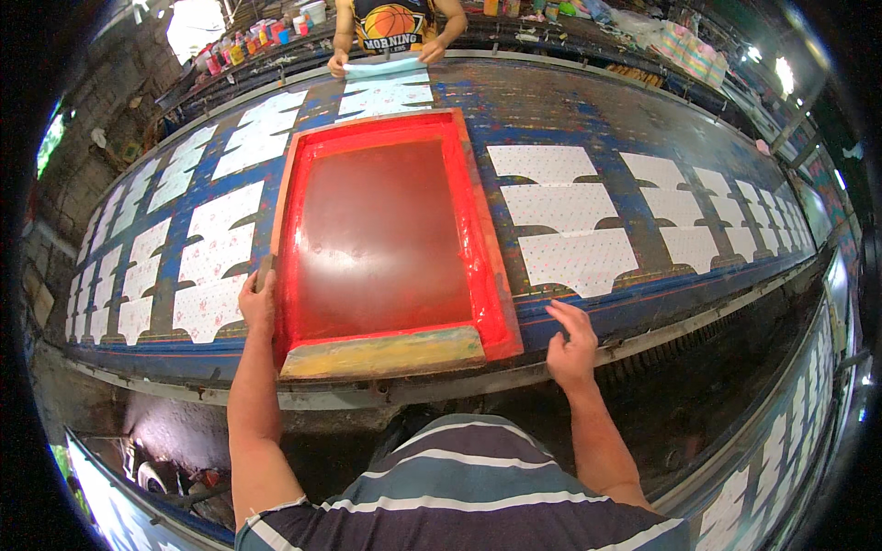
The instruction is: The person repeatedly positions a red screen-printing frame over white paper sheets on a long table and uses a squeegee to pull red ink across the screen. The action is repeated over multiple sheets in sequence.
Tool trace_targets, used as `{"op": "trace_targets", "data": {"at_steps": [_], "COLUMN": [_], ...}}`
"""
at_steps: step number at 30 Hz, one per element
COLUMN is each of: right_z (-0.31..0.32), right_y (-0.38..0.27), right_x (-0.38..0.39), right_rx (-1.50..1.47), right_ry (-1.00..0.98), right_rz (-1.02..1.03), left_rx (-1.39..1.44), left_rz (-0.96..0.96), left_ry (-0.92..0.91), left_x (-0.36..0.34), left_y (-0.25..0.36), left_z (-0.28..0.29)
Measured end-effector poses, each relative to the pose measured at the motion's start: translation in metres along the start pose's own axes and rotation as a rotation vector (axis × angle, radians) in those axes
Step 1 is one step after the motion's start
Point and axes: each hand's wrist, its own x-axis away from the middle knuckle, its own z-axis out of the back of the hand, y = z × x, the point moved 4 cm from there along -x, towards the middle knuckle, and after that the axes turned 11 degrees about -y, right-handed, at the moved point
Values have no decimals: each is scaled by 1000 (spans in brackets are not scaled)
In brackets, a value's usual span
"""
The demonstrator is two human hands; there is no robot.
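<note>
Positioning of a printing screen (381, 239) at a long worktable (542, 96), seen from above. The screen occupies the centre of the picture, its near end reaching the table's near edge; whether it lies fully flat or slightly raised cannot be told. The left hand (258, 303) is closed about the screen's left edge, low in its length; the right hand (571, 351), right of the screen's lower corner, holds nothing visible, its fingers loosely spread and apart from the edge. The step in hand is judged to be placing or shifting the screen; the next move would call for a matching grip on the right edge and even support, so that the panel stays square to the cloth. Materials: a smooth, semi-glossy, red-brown rectangular panel, bordered by a glossy, uneven red coating (476, 262) and closed at the near end by a wooden rail (386, 354) smeared yellow and grey. Thin white pieces with scooped side notches lie in columns on the stained blue-and-brown surface: floral-printed pieces (219, 255) at left, finely dotted pieces (562, 207) at right. At upper centre, a co-worker (390, 18) holds a limp, pale blue cloth (386, 67) by its ends. Coloured containers (248, 46) line the upper left.
</note>
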Motion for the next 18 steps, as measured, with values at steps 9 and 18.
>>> {"op": "trace_targets", "data": {"at_steps": [9,18], "right_z": [-83,-107], "right_y": [15,6], "right_x": [-69,-96], "right_rx": [-14,191], "right_ry": [-327,-271], "right_rz": [-249,-242], "left_rx": [-270,-319], "left_rz": [297,252], "left_ry": [159,-4], "left_x": [-11,-3], "left_y": [-29,-13], "left_z": [6,5]}}
